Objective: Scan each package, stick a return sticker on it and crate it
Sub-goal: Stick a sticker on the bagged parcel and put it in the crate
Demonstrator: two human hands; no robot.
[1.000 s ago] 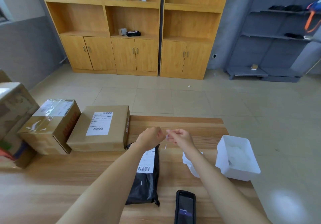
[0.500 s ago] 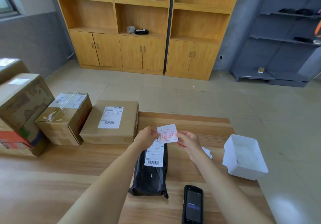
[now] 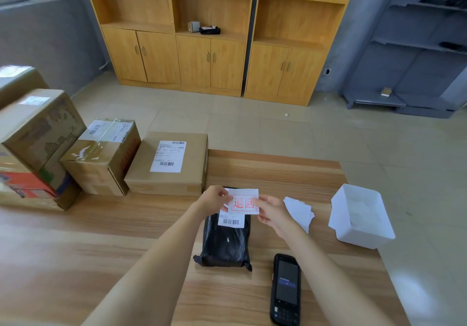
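A white return sticker (image 3: 243, 203) with red characters is held flat just above the far end of a black poly-bag package (image 3: 227, 244). My left hand (image 3: 214, 198) pinches its left edge and my right hand (image 3: 271, 210) pinches its right edge. The bag lies on the wooden table (image 3: 126, 262) and carries a white barcode label (image 3: 231, 220), partly covered by the sticker. A black handheld scanner (image 3: 286, 289) lies on the table to the bag's right, near the front edge.
A small pile of white stickers (image 3: 299, 210) lies right of my hands, beside a white plastic bin (image 3: 361, 219) at the table's right edge. Several cardboard boxes (image 3: 168, 165) with labels stand along the left. Wooden cabinets (image 3: 209, 60) line the far wall.
The sticker, first hidden between my fingertips, is now spread face up between both hands and lowered close over the black bag's label. The view has tilted down.
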